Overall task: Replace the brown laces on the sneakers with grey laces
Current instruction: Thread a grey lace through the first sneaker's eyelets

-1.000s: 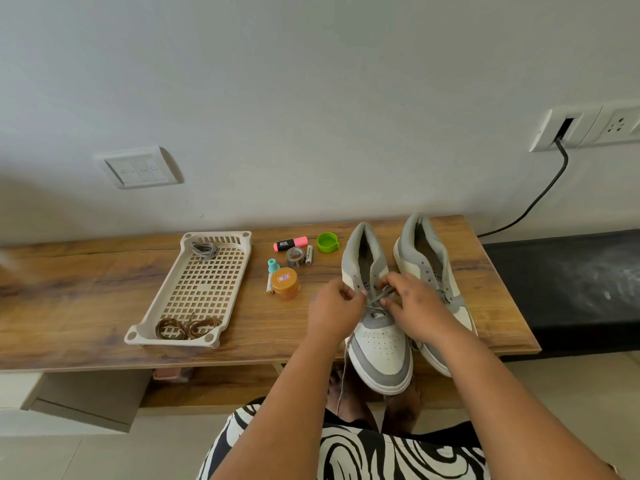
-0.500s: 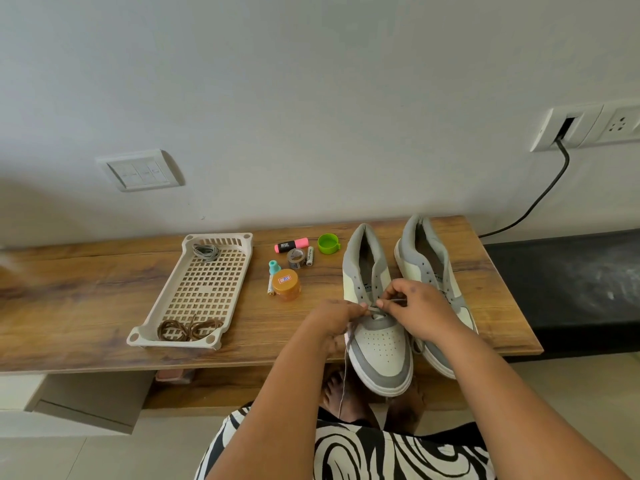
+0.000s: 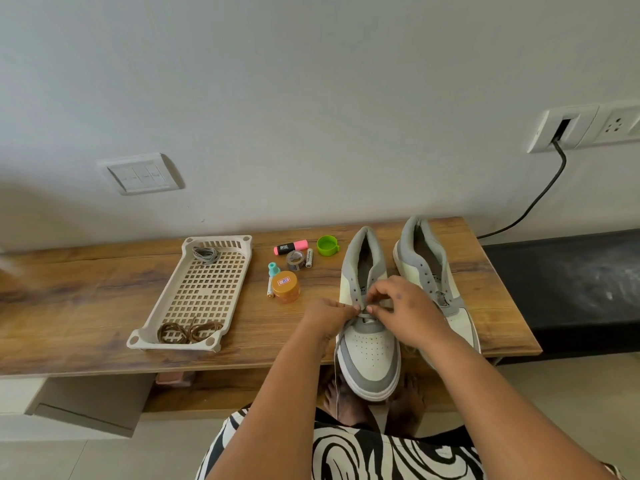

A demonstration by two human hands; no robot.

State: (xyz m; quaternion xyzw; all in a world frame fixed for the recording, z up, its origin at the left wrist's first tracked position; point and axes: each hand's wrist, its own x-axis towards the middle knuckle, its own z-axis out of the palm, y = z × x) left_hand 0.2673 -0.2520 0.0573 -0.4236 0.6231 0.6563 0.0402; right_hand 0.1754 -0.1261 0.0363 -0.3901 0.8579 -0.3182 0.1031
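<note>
Two white and grey sneakers stand side by side on the wooden table (image 3: 86, 306), toes toward me. Over the lower eyelets of the left sneaker (image 3: 369, 351), my left hand (image 3: 327, 318) and my right hand (image 3: 403, 311) both pinch a grey lace (image 3: 363, 315). One end of that lace hangs down past the table's front edge. The right sneaker (image 3: 424, 258) is partly hidden behind my right hand. A beige perforated tray (image 3: 204, 292) holds coiled brown laces (image 3: 188, 332) at its near end and a coiled grey lace (image 3: 205, 254) at its far end.
Between tray and sneakers lie a pink highlighter (image 3: 290, 247), a green cap (image 3: 327, 245), a tape roll (image 3: 295, 260), two batteries, a small teal-capped bottle (image 3: 273, 269) and an orange jar (image 3: 285, 286). A black cable (image 3: 540, 195) runs from a wall socket to the table's right end.
Both hands slid a little nearer along the left sneaker, from the upper eyelets toward the lower ones, still holding the grey lace. Nothing else moved.
</note>
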